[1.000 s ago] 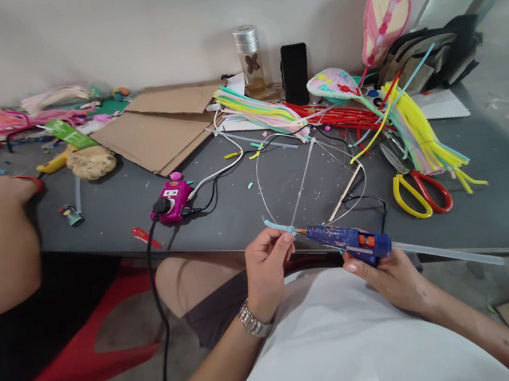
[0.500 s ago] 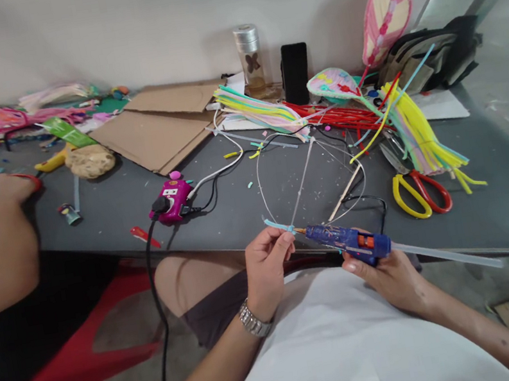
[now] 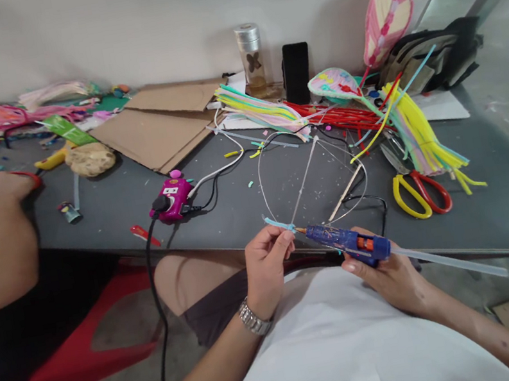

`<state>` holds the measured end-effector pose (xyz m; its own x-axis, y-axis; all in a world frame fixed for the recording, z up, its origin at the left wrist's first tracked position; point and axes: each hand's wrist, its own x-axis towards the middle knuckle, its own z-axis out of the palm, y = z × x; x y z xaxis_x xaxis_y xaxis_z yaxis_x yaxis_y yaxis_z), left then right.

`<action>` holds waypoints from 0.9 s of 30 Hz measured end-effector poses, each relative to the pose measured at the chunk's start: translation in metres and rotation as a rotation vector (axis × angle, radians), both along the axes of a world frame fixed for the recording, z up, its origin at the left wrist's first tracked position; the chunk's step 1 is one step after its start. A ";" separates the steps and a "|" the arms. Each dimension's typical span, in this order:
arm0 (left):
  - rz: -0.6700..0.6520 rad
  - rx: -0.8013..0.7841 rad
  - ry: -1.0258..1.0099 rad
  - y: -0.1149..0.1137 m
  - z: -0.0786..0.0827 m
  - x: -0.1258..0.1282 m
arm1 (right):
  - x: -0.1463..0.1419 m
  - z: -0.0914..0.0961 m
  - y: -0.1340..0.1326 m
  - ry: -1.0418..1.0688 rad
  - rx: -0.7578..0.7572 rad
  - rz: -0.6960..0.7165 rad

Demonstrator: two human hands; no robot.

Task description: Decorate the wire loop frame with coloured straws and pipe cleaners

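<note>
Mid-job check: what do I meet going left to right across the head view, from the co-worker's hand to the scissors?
Co-worker's hand → tan lumpy object → purple power socket → person's left hand → blue glue gun → scissors with yellow and red handles.

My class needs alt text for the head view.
The right hand holds a blue glue gun, its nozzle at a light blue strip pinched in the left hand by a thin hoop; scissors and pipe cleaners lie on the table.
</note>
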<state>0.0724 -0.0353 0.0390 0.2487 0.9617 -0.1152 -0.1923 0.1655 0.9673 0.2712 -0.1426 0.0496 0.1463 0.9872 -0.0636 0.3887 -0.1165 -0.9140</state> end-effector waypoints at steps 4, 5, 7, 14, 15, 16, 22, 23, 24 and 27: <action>0.010 0.007 -0.003 0.000 0.002 0.001 | 0.000 0.002 0.001 -0.007 -0.004 0.010; 0.011 0.008 -0.004 0.000 0.002 0.001 | 0.000 0.003 0.001 -0.012 -0.001 0.014; 0.011 0.002 -0.003 0.000 0.002 0.001 | 0.000 0.003 0.002 -0.024 0.009 0.018; -0.012 -0.035 -0.038 0.001 -0.002 0.000 | -0.004 0.012 0.004 -0.009 -0.001 -0.024; -0.015 -0.052 -0.054 0.002 -0.001 0.000 | -0.004 0.013 0.003 0.023 -0.006 -0.040; -0.014 -0.072 -0.073 0.002 -0.001 0.000 | -0.005 0.014 0.002 0.065 -0.011 -0.053; 0.027 -0.199 -0.200 0.005 0.007 0.004 | -0.004 0.016 -0.001 0.377 -0.017 -0.161; 0.031 -0.209 -0.206 0.005 0.008 0.004 | -0.002 0.018 0.000 0.432 0.006 -0.178; 0.034 -0.216 -0.208 0.006 0.008 0.004 | 0.000 0.021 0.001 0.483 0.039 -0.195; 0.043 -0.225 -0.199 0.007 0.009 0.004 | 0.015 0.032 0.002 0.592 0.173 -0.312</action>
<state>0.0765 -0.0282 0.0476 0.2470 0.9279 -0.2792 -0.3859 0.3585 0.8500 0.2864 -0.1406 0.0818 0.4140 0.9079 -0.0657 -0.2093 0.0247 -0.9775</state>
